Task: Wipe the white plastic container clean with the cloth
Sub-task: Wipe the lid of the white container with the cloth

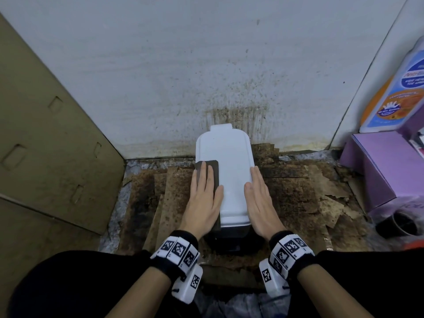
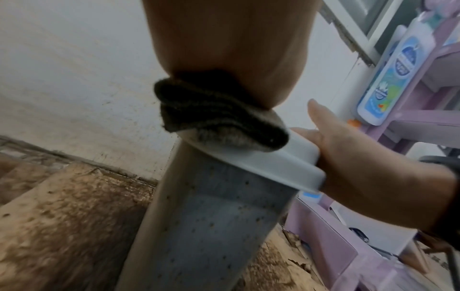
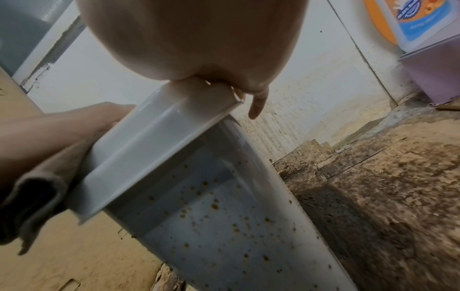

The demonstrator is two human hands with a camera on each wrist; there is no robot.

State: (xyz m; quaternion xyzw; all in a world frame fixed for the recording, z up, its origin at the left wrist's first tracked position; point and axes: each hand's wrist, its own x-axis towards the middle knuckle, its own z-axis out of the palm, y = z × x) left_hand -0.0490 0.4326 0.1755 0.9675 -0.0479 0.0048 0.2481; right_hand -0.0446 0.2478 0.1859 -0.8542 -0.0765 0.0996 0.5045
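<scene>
The white plastic container (image 1: 231,171) stands on the floor against the wall, its white lid (image 3: 149,149) facing up. Its translucent side (image 2: 199,226) is dotted with brown specks. A dark folded cloth (image 1: 212,167) lies on the lid's left edge, with part hanging over the side (image 3: 37,196). My left hand (image 1: 206,184) lies flat on the cloth with straight fingers, pressing it onto the lid. My right hand (image 1: 254,184) rests flat along the lid's right edge, fingers straight, holding nothing. From the left wrist view the cloth (image 2: 211,116) is bunched under my palm.
Stained, peeling cardboard (image 1: 309,193) covers the floor around the container. A large cardboard panel (image 1: 50,134) leans at the left. At the right stand a purple box (image 1: 380,166), a detergent bottle (image 1: 397,92) and a dark cup (image 1: 399,223). The wall (image 1: 183,65) behind is spattered.
</scene>
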